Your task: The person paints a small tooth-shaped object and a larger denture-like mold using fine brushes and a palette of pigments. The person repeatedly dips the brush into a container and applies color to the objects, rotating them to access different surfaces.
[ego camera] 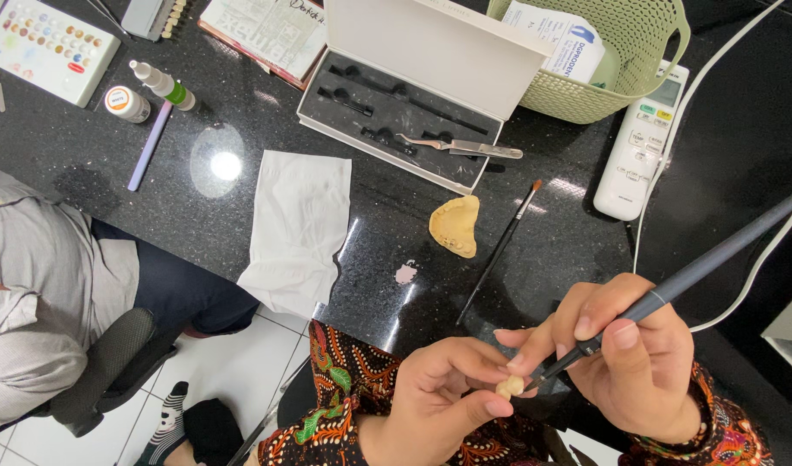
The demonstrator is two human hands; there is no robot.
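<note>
Left hand (pixel 443 388) pinches small cream tooth piece (pixel 510 386) btwn thumb and fingertips, low centre of view, just over near edge of black counter (pixel 240 207). Right hand (pixel 624 354) closed in pen grip on grey handpiece (pixel 715 259), its dark tip touching the tooth piece; white cable (pixel 672 147) runs up and away behind it. Both wrists in patterned batik sleeves (pixel 344 380).

On counter just above hands: thin brush (pixel 499 250) lying diagonal, yellow dental cast (pixel 456 226) just beside it to the left, small pink bit (pixel 405 273) nearer the edge. White tissue (pixel 296 229) further left, hanging over counter edge. Behind: open white case (pixel 422 86) w/ black foam insert, metal tweezers (pixel 460 147) resting on it. Green plastic basket (pixel 612 60) top right w/ paper packets inside, white remote-like unit (pixel 642 142) beside it. Far left: colour palette tray (pixel 46 47), small jar (pixel 126 103), dropper bottle (pixel 163 85), lilac stick (pixel 150 145). Another person in grey top (pixel 33 293) seated at left, on dark chair (pixel 111 362)
</note>
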